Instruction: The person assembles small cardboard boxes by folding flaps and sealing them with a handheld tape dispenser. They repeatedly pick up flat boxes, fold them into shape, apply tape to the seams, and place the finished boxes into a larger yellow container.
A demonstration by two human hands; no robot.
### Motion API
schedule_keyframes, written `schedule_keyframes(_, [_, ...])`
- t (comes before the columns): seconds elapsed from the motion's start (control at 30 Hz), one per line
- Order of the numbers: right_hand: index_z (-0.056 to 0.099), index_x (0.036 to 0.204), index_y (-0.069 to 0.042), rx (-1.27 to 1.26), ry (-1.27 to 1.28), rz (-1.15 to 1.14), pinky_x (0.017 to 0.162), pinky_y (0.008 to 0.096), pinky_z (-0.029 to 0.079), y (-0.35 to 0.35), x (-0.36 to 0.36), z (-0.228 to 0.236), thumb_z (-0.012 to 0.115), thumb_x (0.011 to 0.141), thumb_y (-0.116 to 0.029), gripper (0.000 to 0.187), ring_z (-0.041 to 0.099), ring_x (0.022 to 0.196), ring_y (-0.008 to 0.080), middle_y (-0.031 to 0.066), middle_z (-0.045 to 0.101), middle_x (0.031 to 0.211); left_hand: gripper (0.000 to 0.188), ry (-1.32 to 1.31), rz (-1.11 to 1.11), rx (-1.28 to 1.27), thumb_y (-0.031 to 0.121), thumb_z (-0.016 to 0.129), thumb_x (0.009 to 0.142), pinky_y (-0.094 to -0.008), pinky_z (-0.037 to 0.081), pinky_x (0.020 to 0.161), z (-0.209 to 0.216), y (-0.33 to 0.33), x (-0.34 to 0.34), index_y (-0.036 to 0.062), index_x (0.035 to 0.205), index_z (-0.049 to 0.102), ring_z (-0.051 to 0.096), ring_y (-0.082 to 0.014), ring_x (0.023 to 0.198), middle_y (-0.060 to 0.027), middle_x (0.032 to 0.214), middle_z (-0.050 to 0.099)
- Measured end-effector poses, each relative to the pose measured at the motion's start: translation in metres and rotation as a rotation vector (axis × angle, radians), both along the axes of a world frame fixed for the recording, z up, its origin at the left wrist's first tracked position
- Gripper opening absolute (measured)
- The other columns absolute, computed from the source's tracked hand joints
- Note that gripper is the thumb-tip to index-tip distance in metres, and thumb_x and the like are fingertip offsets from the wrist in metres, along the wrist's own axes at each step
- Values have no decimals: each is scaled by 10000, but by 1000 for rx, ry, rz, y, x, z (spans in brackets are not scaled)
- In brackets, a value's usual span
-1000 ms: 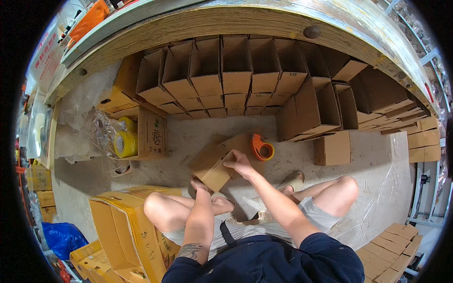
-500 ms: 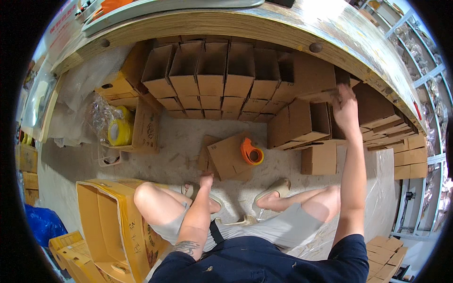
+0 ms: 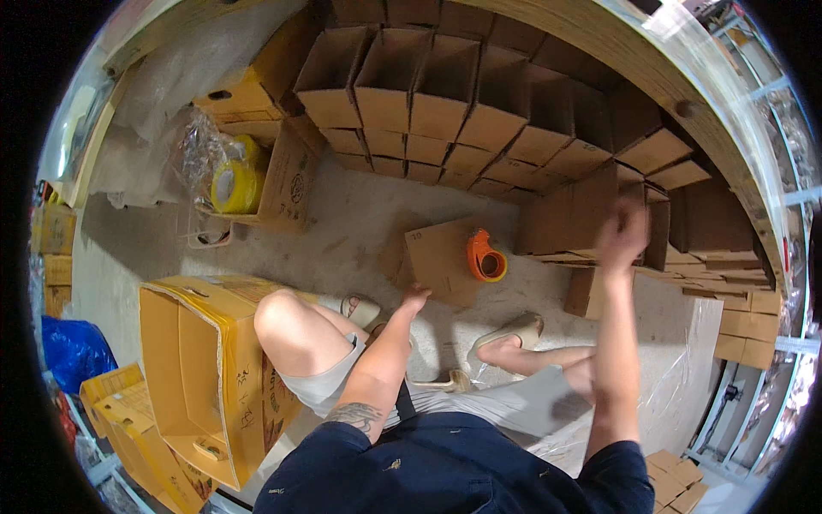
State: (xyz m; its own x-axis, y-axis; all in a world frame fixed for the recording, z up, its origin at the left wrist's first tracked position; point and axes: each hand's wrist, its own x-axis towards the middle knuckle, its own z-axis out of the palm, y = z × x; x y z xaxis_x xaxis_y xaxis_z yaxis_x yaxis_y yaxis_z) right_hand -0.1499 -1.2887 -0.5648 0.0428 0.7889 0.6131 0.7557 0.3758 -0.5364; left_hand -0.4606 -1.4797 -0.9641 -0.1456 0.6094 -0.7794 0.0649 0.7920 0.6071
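A folded-flat cardboard box [image 3: 441, 257] lies over another flat piece on the floor in front of me. My left hand [image 3: 416, 297] is closed at its near corner, the fingers pinching the edge. On the flat cardboard's right side rests an orange tape dispenser [image 3: 485, 257] with a tape roll. My right hand [image 3: 623, 238] is smeared by motion, at the near side of an open-topped cardboard box [image 3: 572, 214] on the right. Its fingers cannot be made out, nor whether it touches the box.
Rows of open cardboard boxes [image 3: 402, 86] are stacked under a wooden table [image 3: 659, 64]. At left, a carton [image 3: 287, 184] holds yellow tape rolls [image 3: 237, 184]. A large open carton [image 3: 184, 377] stands by my left knee. A small box [image 3: 587, 291] sits right of centre.
My view has shifted, bringing the boxes under the table more into sight. My right hand has drawn back from the far side of the right-hand boxes toward me. My left hand stays by the flat cardboard.
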Motion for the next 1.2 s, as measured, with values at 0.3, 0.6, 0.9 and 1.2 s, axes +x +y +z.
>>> schedule_keyframes(0.3, [430,1451,-92,-976,-615,142,993,486,496,-120,-75,-303,646,897,-349,648,536,1257,390,207,559,1373,509,19,73,-88,335,764,816,-374,487,924,12,11,-2,55,1214,616,633,-245,1052,-113,1157,682])
schedule_keyframes(0.6, [577,1313,-28,-935,-204,-62,923,497,511,-118,-102,-308,652,850,-224,508,622,1119,414,223,638,1246,255,82,110,88,219,722,811,-358,517,751,44,25,-10,11,935,643,647,-201,829,-62,899,693])
schedule_keyframes(0.9, [623,1260,-34,-1099,-329,-156,950,503,470,-115,-146,-307,644,877,-288,460,602,1180,382,199,629,1285,177,533,338,227,72,587,771,-392,503,764,135,50,-88,3,929,627,652,-274,857,-178,865,674])
schedule_keyframes(1.2, [624,996,-90,-891,1208,-72,814,297,440,-101,-143,-254,707,931,-281,218,537,870,121,-2,610,969,596,365,390,600,205,792,747,-403,450,987,148,39,-77,4,1246,536,567,-336,1163,-206,1233,587])
